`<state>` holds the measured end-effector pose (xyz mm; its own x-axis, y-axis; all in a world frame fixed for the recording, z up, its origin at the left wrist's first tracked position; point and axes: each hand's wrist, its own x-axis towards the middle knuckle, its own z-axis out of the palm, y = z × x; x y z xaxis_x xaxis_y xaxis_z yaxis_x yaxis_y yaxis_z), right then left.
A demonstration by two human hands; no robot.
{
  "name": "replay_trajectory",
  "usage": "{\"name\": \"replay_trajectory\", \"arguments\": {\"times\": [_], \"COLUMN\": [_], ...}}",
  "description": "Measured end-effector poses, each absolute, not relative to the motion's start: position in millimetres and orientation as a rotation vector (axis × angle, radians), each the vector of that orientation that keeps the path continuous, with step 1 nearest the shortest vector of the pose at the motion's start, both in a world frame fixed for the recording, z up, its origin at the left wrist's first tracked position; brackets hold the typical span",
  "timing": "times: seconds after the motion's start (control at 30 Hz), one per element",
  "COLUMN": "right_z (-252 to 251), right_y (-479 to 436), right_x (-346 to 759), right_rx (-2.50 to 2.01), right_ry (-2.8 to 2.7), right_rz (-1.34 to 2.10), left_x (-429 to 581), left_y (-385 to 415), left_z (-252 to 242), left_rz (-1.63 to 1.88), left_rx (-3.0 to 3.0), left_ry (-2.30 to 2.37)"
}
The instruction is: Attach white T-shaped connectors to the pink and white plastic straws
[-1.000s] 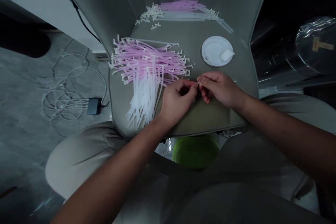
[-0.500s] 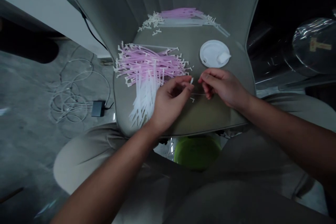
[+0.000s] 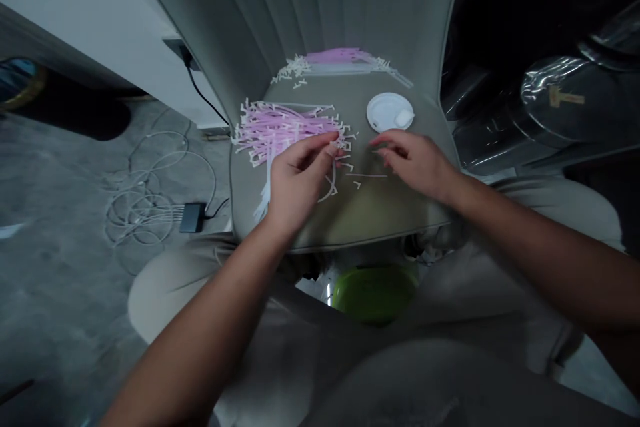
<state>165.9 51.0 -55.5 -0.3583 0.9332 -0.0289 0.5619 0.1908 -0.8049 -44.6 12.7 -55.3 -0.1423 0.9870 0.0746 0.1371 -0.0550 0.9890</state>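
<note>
My left hand [image 3: 300,173] is closed, thumb and forefinger pinching a thin white tube [image 3: 334,180]. The tube hangs in a curve below the fingertips, a small white tip at its lower end. My right hand [image 3: 417,160] hovers to the right, fingers apart, with nothing visible between them. A thin straight stick [image 3: 367,176] and a small white connector [image 3: 357,185] lie on the seat between the hands. Beyond my left hand is a heap of pink tubes [image 3: 285,123] with white connectors on their ends. White tubes below it are partly hidden by that hand.
A round white dish [image 3: 383,110] holding a small white nozzle-like piece sits behind my right hand. More pink tubes [image 3: 337,55] and white connectors [image 3: 295,67] lie along the back of the chair seat [image 3: 360,223]. A green object [image 3: 375,290] is under the chair; cables [image 3: 145,207] cover the floor at left.
The camera view has shifted. My hands have moved farther apart, and a curved white tube now shows under my left hand. The right hand's fingers have spread.
</note>
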Motion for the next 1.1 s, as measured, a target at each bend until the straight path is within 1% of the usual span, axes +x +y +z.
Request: {"name": "replay_trajectory", "arguments": {"times": [0.07,0.2,0.43,0.57,0.77,1.1], "right_z": [-58.8,-61.4,-58.6,-53.9,-43.9,-33.5], "right_y": [46.7,38.8,39.7,39.6,35.6,12.1], "right_x": [164.8,155.9,145.1,154.2,172.7,176.3], "right_rx": [-1.376,-1.308,-1.416,-1.432,-1.323,-1.236], "right_ry": [-2.318,-2.728,-2.698,-2.547,-2.163,-1.448], "right_rz": [0.775,0.509,0.468,0.556,0.818,1.229], "left_x": [-45.9,-46.3,-51.7,-58.3,-61.4,-44.7], "left_y": [13.0,11.2,1.6,-7.3,-18.0,-19.9], "left_z": [-53.6,-50.3,-50.0,-46.9,-39.4,-44.0], "left_rz": [1.316,1.306,1.327,1.423,1.493,1.394], "left_rx": [1.291,1.304,1.303,1.298,1.305,1.382], "left_ry": [1.362,1.311,1.37,1.409,1.407,1.384]}}
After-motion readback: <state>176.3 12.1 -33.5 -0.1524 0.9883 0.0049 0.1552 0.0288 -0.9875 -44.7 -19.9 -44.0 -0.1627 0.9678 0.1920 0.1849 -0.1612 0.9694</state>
